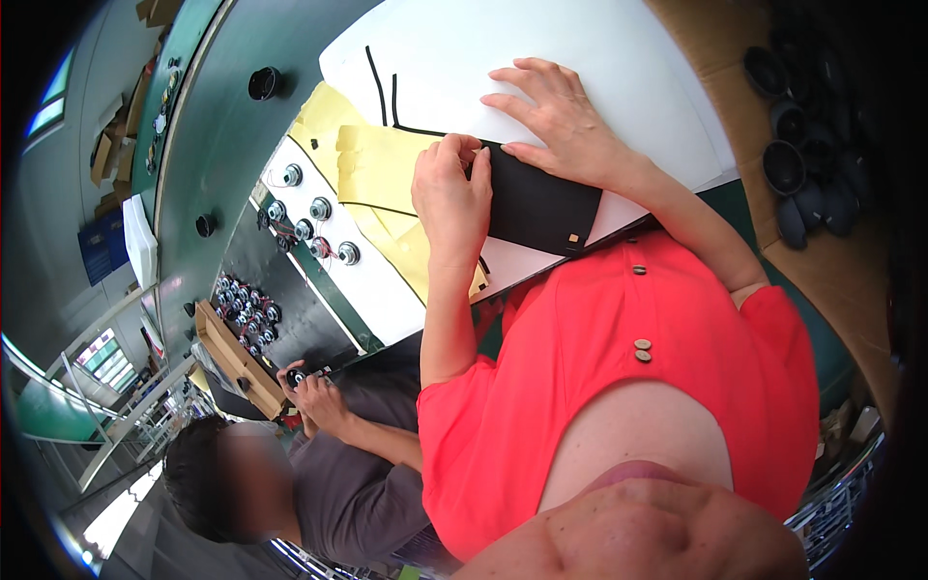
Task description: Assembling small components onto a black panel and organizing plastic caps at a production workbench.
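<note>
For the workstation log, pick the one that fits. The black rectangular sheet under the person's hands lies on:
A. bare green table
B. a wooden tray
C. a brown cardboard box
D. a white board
D: the black sheet, pinched at its edge by the left hand and pressed flat by the right hand, rests on the white board, beside yellow paper sheets.

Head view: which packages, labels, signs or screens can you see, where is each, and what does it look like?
Cardboard box: right of the table, brown, open, holding black round parts.
Small label: near corner of the black sheet under both hands, tiny tan square.
Yellow paper sheets: left of the left hand, pale rectangles, overlapping.
No screens or signs visible.
</note>
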Demonstrator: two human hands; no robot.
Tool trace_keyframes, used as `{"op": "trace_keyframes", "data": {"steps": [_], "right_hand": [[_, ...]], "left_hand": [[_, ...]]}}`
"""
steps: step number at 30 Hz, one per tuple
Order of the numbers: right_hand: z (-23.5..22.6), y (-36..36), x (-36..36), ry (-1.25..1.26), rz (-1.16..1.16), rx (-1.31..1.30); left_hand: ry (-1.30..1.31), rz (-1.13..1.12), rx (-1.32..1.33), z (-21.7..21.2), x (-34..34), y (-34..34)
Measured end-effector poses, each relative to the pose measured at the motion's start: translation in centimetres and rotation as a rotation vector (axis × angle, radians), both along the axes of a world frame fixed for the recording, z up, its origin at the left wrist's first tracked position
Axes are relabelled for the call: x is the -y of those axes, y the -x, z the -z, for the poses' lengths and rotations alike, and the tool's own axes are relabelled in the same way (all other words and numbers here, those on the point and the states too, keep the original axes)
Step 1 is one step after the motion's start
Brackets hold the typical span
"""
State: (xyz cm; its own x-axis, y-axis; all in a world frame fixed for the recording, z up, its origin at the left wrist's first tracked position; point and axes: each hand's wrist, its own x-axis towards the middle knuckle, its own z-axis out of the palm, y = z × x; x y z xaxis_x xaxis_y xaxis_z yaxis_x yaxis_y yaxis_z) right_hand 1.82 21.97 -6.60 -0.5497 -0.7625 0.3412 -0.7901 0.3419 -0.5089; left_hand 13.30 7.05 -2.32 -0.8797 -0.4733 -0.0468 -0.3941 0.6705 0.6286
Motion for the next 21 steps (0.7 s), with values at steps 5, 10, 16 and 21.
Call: {"op": "trace_keyframes", "data": {"steps": [5, 10, 16, 21], "right_hand": [[0.2, -0.1, -0.1, -0.019, -0.001, -0.017], [0.5, -0.5, -0.1, 0.003, 0.026, -0.024], [0.7, -0.6, -0.1, 0.009, 0.010, -0.012], [0.3, -0.4, -0.2, -0.024, 0.017, -0.007]], "left_hand": [[-0.151, -0.039, -0.058, 0.9, 0.4, 0.0], [-0.160, -0.022, 0.036, 0.4, 0.7, -0.4], [-0.213, 0.012, 0.047, -0.3, 0.4, -0.4], [-0.260, -0.012, -0.058, 0.4, 1.5, -0.8]]}}
